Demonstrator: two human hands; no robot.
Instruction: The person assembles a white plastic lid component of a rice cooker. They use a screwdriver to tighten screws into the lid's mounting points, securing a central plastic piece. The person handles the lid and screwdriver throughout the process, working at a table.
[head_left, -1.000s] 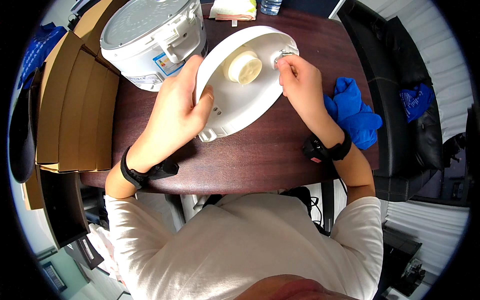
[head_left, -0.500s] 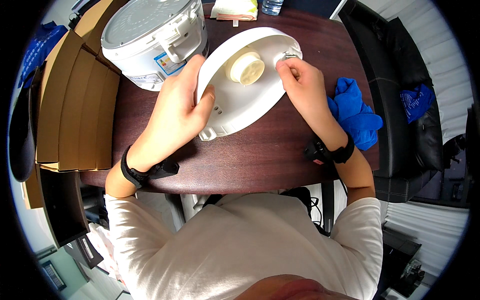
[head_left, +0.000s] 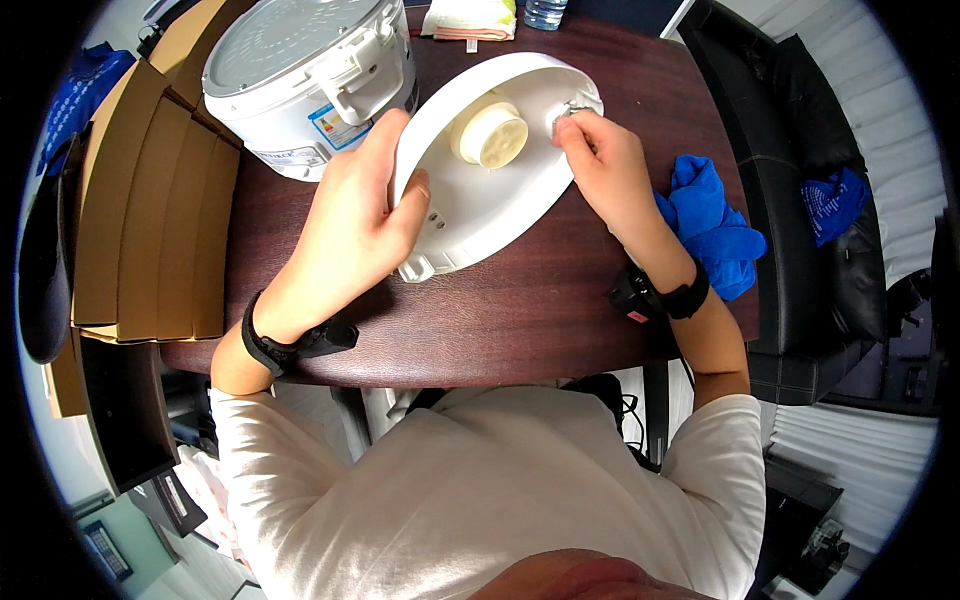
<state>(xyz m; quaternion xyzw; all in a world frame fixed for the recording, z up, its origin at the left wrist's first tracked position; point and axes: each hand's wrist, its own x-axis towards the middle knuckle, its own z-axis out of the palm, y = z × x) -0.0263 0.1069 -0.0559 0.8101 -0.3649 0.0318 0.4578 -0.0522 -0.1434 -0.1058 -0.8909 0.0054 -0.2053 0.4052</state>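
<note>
Tilted above the table is a white plastic rice cooker lid cover (head_left: 470, 220), its hollow underside facing me. A round cream-coloured cup (head_left: 500, 140) stands out from its inside. My left hand (head_left: 365, 195) grips the cover's left rim, thumb inside and fingers behind it. At the far right end of the cover, my right hand (head_left: 605, 155) has thumb and forefinger pinched on a small metal piece (head_left: 577, 107), mostly hidden by the fingertips. Behind my left hand stands the white rice cooker body (head_left: 280, 120) with a grey metal top and a hinge bracket.
To the right of my right hand lies a crumpled blue cloth (head_left: 708, 230) on the dark wooden table (head_left: 480, 335). Cardboard boxes (head_left: 150, 220) stand along the left edge. A folded cloth (head_left: 468, 18) and a clear water bottle (head_left: 543, 12) sit at the far edge.
My right hand has shifted and turned slightly at the metal piece, its wrist moving a little. My left hand and the lid cover have barely moved.
</note>
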